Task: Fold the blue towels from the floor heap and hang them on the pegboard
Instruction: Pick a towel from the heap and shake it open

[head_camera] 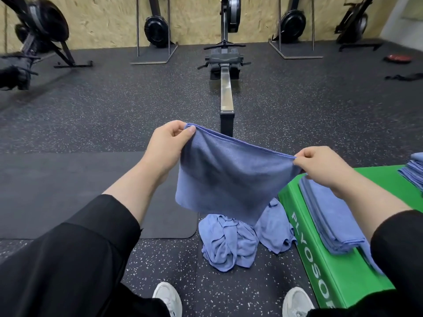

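**Towel held up by two corners, mid-air over the floor heap**

Left hand (168, 145) pinches the top-left corner of the blue towel (229, 177), thumb and fingers (190, 133) pressed together on the doubled edge. Right hand (320, 167) pinches the top-right corner the same way, fingers curled, thumb on the cloth. Top edge sags a bit between the two hands, left corner higher than right. Towel hangs folded in two layers, lower edge free, not touching anything below.

Directly under it, on the floor (137, 106): heap of crumpled blue towels (231, 243), touching the near-left side of the green plyo box (338, 271).

On top of the box, along its left edge: stack of folded towels (329, 220), edges roughly aligned. Second stack (414, 172) at the box's far right, cut off by the frame edge.

Black mat (68, 191) lies on the floor left of the heap. Rowing machine (226, 72) straight ahead, rail pointing at the person. Two white shoes (168, 298) at the bottom edge. Black sleeves on both arms, pushed up to the forearm.
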`<state>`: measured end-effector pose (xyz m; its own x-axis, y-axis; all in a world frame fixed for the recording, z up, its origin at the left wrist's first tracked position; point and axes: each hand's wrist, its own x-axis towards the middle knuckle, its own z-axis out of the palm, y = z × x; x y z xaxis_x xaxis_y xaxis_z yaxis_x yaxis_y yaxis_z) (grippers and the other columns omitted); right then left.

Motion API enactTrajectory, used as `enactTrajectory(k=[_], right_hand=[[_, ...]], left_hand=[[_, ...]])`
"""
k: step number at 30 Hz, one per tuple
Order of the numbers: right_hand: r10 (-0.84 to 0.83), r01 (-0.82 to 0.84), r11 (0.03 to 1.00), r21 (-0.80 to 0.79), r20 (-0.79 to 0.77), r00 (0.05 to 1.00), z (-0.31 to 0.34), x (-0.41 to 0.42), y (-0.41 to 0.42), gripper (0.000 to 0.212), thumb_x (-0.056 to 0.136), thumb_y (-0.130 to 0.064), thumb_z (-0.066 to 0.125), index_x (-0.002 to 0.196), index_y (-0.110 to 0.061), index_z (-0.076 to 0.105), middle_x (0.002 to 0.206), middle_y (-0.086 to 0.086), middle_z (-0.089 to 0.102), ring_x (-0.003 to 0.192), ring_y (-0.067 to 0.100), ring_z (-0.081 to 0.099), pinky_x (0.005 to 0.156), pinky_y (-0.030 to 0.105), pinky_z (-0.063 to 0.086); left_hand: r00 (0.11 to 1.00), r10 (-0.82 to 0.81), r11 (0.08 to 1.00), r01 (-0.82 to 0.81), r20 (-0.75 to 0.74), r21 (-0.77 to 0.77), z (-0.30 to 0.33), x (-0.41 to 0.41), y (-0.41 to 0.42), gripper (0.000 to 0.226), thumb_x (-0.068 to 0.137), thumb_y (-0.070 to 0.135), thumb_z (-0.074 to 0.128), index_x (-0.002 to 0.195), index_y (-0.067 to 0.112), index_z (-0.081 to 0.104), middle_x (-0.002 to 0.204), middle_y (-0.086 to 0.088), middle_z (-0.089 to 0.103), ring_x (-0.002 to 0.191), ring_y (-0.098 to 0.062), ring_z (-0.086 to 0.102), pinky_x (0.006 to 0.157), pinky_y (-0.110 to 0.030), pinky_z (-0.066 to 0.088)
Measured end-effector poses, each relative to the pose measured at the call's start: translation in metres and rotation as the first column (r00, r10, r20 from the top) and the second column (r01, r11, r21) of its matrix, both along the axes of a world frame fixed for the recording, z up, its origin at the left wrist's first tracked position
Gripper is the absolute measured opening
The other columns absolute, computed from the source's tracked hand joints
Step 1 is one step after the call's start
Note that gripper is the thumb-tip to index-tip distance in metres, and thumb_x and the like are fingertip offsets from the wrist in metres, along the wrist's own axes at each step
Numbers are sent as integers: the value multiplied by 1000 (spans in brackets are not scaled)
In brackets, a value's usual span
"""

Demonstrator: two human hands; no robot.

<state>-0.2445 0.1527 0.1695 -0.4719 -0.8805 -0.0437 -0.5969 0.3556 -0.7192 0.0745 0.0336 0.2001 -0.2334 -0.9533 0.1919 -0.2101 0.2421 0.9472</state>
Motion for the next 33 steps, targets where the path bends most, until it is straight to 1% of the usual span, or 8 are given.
enactTrajectory(k=[4,7,10,16,19,22,26,33], right_hand=[[131,-127,989,80,-45,990,5,14,1,11,87,-19,71,97,-18,73,95,-1,73,79,16,63,71,29,48],[310,-310,950,-42,-3,951,13,38,-2,45,83,-30,81,125,-24,65,118,-8,69,110,8,64,100,28,48],[485,-470,871,-143,93,869,22,70,-5,52,83,-29,82,131,-26,62,126,-11,68,119,-1,59,106,25,45],[534,-507,842,-184,154,831,15,95,-14,49,73,-58,67,93,-13,72,78,-3,63,75,9,48,71,38,41],[519,-458,845,-275,215,827,15,90,-16,56,83,-58,61,91,-3,67,78,0,54,76,13,41,70,37,33],[464,-368,858,-359,231,855,20,85,-17,46,89,-49,59,96,-4,70,84,3,62,80,14,50,72,44,45],[398,-272,871,-410,261,880,19,71,-15,16,102,-16,55,93,-10,67,84,4,65,79,12,54,74,35,43],[138,-141,945,-296,-32,990,8,43,-9,37,101,-25,55,77,3,47,64,5,36,61,17,31,58,36,26]], left_hand=[[984,-109,992,117,144,-50,9,-18,17,20,98,29,65,80,21,67,66,11,57,62,-6,43,60,-25,33],[936,-229,964,257,266,-73,9,-37,31,18,97,24,66,80,18,68,66,8,58,59,-4,42,57,-20,34],[893,-308,933,350,328,-77,6,-54,38,17,94,24,71,81,13,70,65,9,58,61,-3,45,60,-22,36],[925,-296,946,319,240,-64,1,-67,40,26,89,33,74,75,17,60,64,6,59,59,-5,47,60,-26,39],[922,-377,925,371,91,80,0,-58,39,31,85,46,72,86,16,62,80,-2,63,75,-11,53,70,-33,42],[841,-531,829,489,103,271,-7,-47,41,24,86,28,78,99,12,67,90,-1,69,83,-10,60,79,-33,49],[792,-520,840,407,319,359,-27,-35,31,21,83,20,81,97,9,70,87,0,70,81,-11,60,76,-34,46],[597,-238,969,202,766,144,-33,-3,7,25,88,30,74,79,7,70,68,-6,54,66,-19,42,57,-31,31]])
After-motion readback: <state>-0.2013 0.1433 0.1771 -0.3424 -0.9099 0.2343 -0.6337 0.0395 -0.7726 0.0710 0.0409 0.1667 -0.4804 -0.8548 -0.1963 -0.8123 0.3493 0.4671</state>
